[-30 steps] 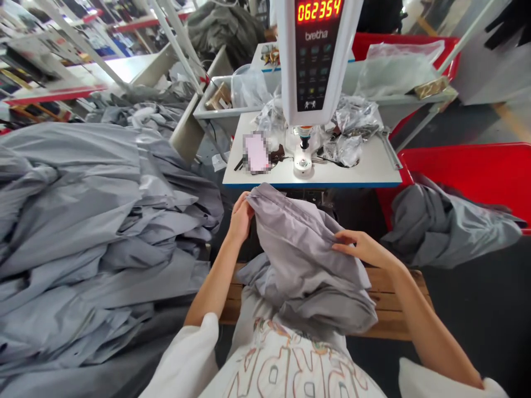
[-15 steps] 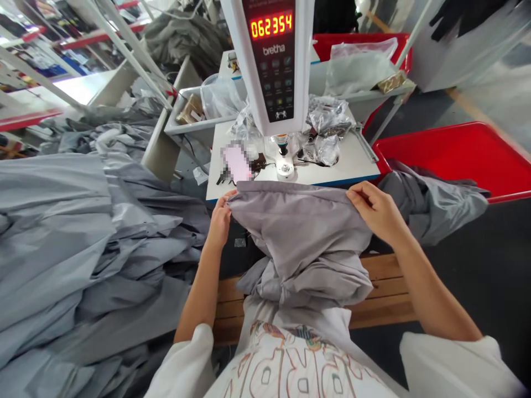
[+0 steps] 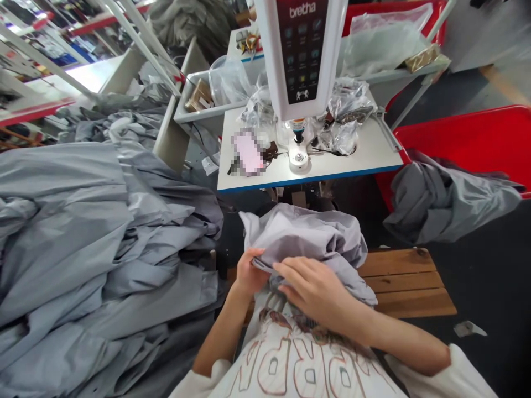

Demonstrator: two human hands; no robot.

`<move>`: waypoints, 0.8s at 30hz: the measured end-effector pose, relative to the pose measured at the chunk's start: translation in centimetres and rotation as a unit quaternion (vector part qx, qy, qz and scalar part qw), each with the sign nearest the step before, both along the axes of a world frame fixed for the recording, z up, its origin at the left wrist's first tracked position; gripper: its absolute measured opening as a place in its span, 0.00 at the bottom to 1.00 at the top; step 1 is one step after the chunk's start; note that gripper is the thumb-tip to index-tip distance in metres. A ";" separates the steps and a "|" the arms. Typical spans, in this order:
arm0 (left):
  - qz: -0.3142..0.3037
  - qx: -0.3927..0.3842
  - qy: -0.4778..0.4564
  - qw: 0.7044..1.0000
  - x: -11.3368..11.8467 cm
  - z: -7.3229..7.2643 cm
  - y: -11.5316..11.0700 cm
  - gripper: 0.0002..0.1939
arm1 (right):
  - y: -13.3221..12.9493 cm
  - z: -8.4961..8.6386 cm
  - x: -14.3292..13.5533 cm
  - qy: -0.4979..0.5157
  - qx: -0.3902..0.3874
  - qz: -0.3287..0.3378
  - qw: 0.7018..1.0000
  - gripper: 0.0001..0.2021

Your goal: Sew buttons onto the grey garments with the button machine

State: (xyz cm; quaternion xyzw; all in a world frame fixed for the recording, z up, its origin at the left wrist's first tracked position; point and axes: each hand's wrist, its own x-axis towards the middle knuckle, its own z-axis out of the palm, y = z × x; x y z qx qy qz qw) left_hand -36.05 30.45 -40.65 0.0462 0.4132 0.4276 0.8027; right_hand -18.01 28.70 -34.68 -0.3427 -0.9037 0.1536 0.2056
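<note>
A light grey piece of fabric [image 3: 307, 229] lies bunched across my lap, just in front of the sewing table. My left hand [image 3: 251, 273] is closed on its near left edge, thumb on top. A dark strip with a white pattern [image 3: 261, 265] shows at that edge beside the thumb. My right hand [image 3: 313, 287] reaches across to the same edge, its fingers stretched out and touching the fabric, the thumb apart below them. Beyond the fabric stands a white machine head [image 3: 309, 61] with a button panel, above a small round lower arm [image 3: 298, 157].
A big heap of grey fabric [image 3: 62, 232] fills the left side. On the white table [image 3: 232, 179] lie plastic bags [image 3: 346, 135] and a blurred pink object [image 3: 249, 152]. To the right are a red bin [image 3: 464, 132] with grey fabric [image 3: 431, 199] over its edge and a wooden bench [image 3: 406, 282].
The fabric has come down from the table edge towards my body and is no longer stretched wide. My right hand has moved left, close to my left hand. The view has shifted.
</note>
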 end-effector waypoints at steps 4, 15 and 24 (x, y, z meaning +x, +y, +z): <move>0.133 0.047 0.015 0.990 -1.9 1.4 0.4 0.18 | 1.8 -1.2 4.2 -0.006 0.030 -0.091 0.995 0.16; 0.258 0.147 0.023 0.955 -4.1 -0.2 1.3 0.36 | 1.0 -4.7 4.3 0.023 -0.040 0.000 0.999 0.06; 0.250 0.166 0.045 0.953 -4.7 -0.2 2.4 0.24 | 0.4 -3.6 3.2 0.055 -0.048 0.029 0.997 0.05</move>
